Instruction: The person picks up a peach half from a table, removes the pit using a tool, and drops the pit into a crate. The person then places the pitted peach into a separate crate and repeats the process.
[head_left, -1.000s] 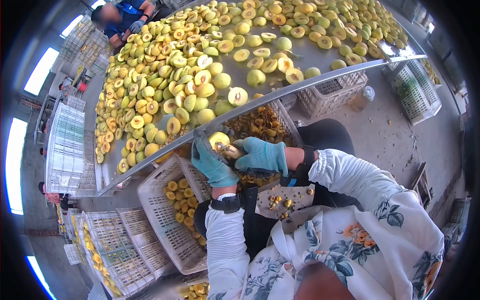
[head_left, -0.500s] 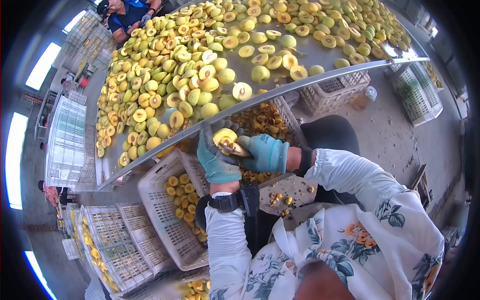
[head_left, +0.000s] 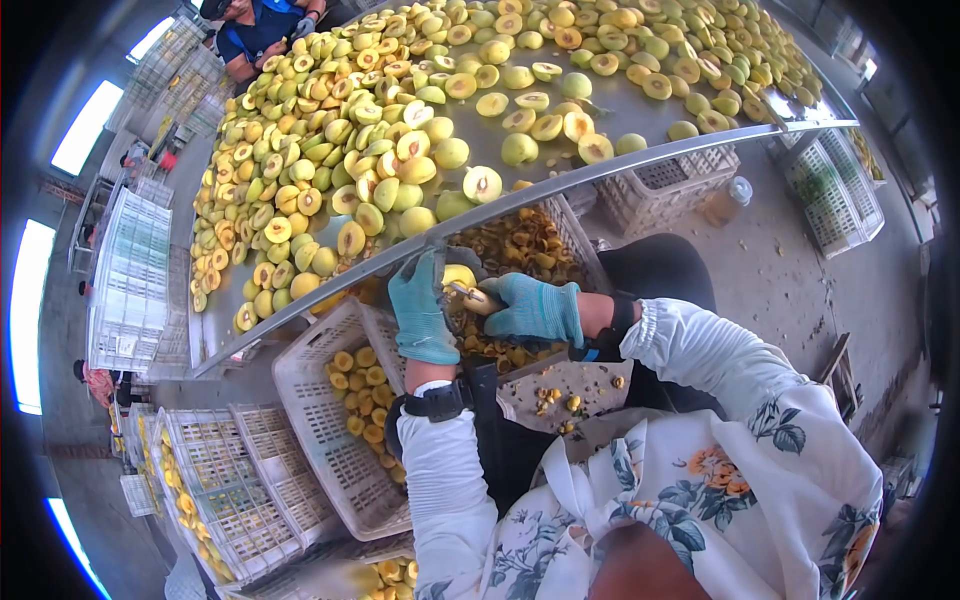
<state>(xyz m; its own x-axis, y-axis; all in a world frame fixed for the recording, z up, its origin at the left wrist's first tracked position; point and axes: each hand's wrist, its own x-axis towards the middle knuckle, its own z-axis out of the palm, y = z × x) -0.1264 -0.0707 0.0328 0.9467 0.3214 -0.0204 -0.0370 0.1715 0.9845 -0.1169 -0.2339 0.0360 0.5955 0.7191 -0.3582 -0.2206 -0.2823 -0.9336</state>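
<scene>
My left hand, in a teal glove with grey palm, is closed around a yellow peach half. In my right hand, gloved the same way, is a small coring knife with a tan handle; its metal end meets the fruit. Both hands are just below the metal rim of the table. Beneath them a crate holds brownish peels and scraps. To the left, a white crate contains hollowed peach halves.
The metal table bears a large pile of halved peaches. A co-worker sits at its far left. Stacked crates stand at lower left. Another crate and a plastic jar are under the table.
My left hand has turned so its back faces the camera more, and the peach half is partly hidden behind it. Both hands have shifted slightly; the coring knife stays against the fruit.
</scene>
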